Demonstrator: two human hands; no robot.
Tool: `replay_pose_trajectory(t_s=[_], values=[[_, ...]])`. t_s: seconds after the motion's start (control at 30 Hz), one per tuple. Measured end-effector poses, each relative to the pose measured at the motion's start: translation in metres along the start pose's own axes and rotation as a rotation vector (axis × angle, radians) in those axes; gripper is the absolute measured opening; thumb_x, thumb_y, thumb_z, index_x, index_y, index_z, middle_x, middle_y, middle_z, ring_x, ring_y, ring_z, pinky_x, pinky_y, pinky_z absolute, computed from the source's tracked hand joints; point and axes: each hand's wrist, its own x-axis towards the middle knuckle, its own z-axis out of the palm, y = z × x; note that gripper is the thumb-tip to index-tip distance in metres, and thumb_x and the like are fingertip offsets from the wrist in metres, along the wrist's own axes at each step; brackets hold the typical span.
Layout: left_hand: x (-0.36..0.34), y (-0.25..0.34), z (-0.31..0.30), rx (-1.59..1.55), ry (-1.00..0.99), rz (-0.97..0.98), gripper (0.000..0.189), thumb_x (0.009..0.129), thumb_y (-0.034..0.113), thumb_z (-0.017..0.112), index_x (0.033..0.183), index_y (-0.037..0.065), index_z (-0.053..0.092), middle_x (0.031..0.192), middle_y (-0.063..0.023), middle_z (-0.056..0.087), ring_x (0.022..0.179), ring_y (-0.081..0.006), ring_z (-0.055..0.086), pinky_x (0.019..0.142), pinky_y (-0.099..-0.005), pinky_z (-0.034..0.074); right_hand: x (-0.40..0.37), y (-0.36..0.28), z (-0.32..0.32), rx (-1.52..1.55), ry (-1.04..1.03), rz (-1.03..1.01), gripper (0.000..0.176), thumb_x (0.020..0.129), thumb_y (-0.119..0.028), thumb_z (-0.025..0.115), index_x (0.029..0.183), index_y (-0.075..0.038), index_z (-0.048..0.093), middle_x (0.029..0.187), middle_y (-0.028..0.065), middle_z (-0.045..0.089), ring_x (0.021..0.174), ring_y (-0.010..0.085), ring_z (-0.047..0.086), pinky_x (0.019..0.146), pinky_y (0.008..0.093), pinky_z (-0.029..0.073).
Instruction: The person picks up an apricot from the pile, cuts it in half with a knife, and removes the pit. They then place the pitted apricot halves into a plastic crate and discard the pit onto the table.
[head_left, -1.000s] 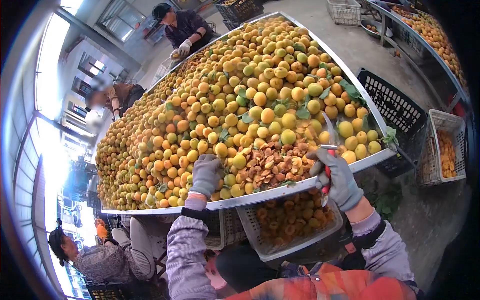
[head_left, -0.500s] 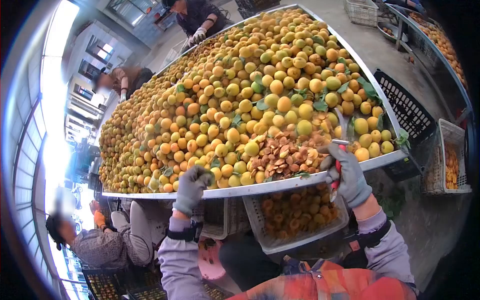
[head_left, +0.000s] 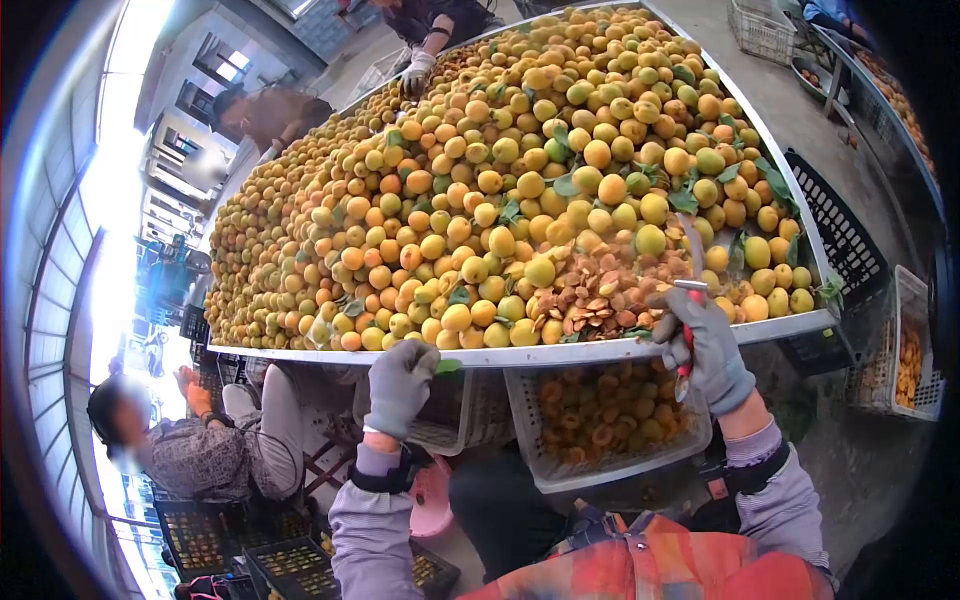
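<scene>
The two hands are well apart. The grey-gloved right hand [head_left: 712, 352] is clamped round the red handle of a thin-bladed steel knife [head_left: 690, 255]. Its blade points up over the near edge of the slanting metal-rimmed table [head_left: 520, 355], towards the near right corner. The grey-gloved left hand [head_left: 400, 385] hangs just below that same edge, further left, with its fingers curled shut. A green scrap [head_left: 448, 367] peeps out at the fingertips; whether a fruit sits inside I cannot tell.

The heap of round yellow and orange apricots [head_left: 520, 180] covers the table from edge to edge, with green leaves scattered through it. A pile of brown stones [head_left: 590, 303] lies against the near edge, just left of the knife. Under that edge stands a white plastic crate [head_left: 525, 420] of cut halves. A black plastic crate [head_left: 835, 240] sits off the right edge. A seated person [head_left: 200, 460] works beyond the left corner.

These fruits look light, soft and easy to bruise, so I'd cup one round its middle with gentle fingers. The knife looks stiff and sharp, so it should be held by the handle only.
</scene>
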Motion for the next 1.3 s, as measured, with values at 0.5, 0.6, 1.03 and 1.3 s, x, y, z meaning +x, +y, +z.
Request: replay_pose_trajectory(t_s=[0.5,0.6,1.03,1.3], values=[[0.029,0.021,0.028,0.29,0.104,0.261,0.046,0.071,0.016,0.066,0.116,0.016,0.056,0.111,-0.0102,0.057,0.105,-0.0296,0.052,0.09,-0.0377,0.042,-0.005,-0.005,0.01,-0.094,-0.04,-0.025,0.032,0.091,-0.032,0.048,0.099,-0.003,0.059,0.064,0.003,0.055,0.04,0.006,0.039,0.039,0.0211,0.036],[0.051,0.022,0.048,0.482,0.119,0.245,0.05,0.069,0.016,0.07,0.117,0.019,0.056,0.116,-0.0101,0.054,0.105,-0.0292,0.052,0.089,-0.0361,0.043,-0.006,-0.005,0.012,-0.116,-0.038,-0.043,0.032,0.091,-0.031,0.048,0.099,-0.002,0.06,0.064,0.0034,0.055,0.039,0.006,0.039,0.038,0.0211,0.036],[0.076,0.021,0.055,0.594,-0.051,0.223,0.044,0.065,0.025,0.068,0.108,0.017,0.062,0.13,-0.0071,0.044,0.129,-0.0299,0.028,0.106,-0.0371,0.024,-0.004,0.008,0.024,-0.196,-0.097,0.082,0.033,0.087,-0.033,0.055,0.095,-0.001,0.055,0.064,0.0086,0.06,0.037,0.0096,0.047,0.034,0.0206,0.037],[0.079,-0.003,0.061,0.58,-0.048,0.291,0.049,0.064,0.027,0.066,0.112,0.019,0.059,0.132,-0.0068,0.044,0.129,-0.0323,0.027,0.108,-0.0373,0.021,-0.008,0.01,0.027,-0.256,-0.16,0.108,0.036,0.087,-0.038,0.053,0.097,-0.004,0.06,0.065,0.0045,0.059,0.04,0.0087,0.049,0.03,0.0222,0.035]])
